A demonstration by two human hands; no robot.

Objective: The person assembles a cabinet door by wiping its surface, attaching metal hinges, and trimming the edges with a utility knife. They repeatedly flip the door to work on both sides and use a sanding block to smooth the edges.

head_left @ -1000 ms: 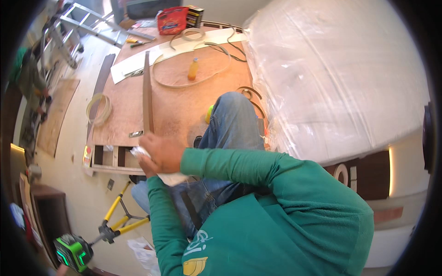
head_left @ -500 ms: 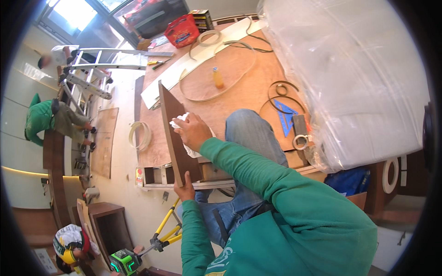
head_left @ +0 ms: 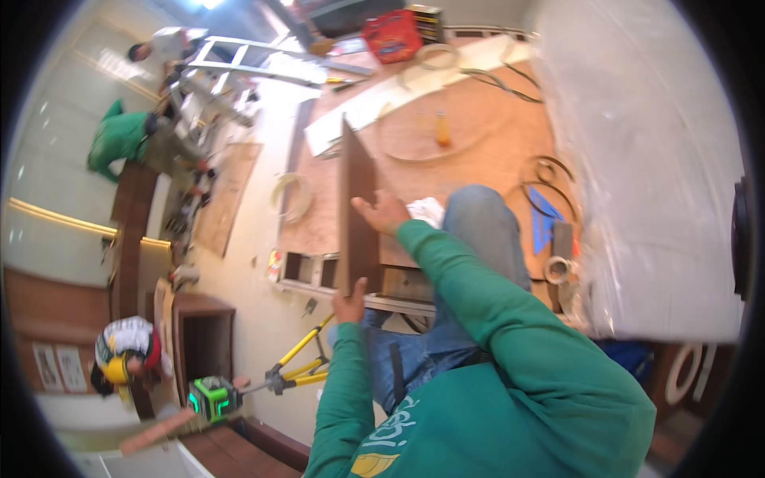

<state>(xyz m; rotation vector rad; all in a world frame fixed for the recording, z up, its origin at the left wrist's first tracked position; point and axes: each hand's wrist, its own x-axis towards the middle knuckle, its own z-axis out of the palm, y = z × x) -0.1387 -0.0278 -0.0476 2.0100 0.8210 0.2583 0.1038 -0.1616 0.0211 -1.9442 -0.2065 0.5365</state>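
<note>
A flat brown board (head_left: 360,239) stands on edge before me, tilted slightly. My left hand (head_left: 349,301) grips its near lower end, fingers wrapped round it. At the board's right side is my right hand (head_left: 384,212), its fingers on the brown face and holding near the edge; some fingers are blurred. A crumpled white cloth (head_left: 427,210) lies just right of that hand, beside my raised knee. Beneath the board spreads a plywood worktop (head_left: 478,171) with an open wooden frame (head_left: 299,269) along its near side.
On the worktop are a yellowish bottle (head_left: 442,129), coiled edging strips (head_left: 292,197), a blue triangular square (head_left: 543,219) and a tape roll (head_left: 556,270). A laser level (head_left: 213,398) on a yellow tripod stands lower left. Plastic-wrapped bulk (head_left: 645,175) fills the right. Co-workers (head_left: 123,143) and a ladder (head_left: 255,60) are left.
My right hand has let go of the white cloth, which now lies beside it, and rests on the board. The board stands more upright. The whole view has shifted rightward.
</note>
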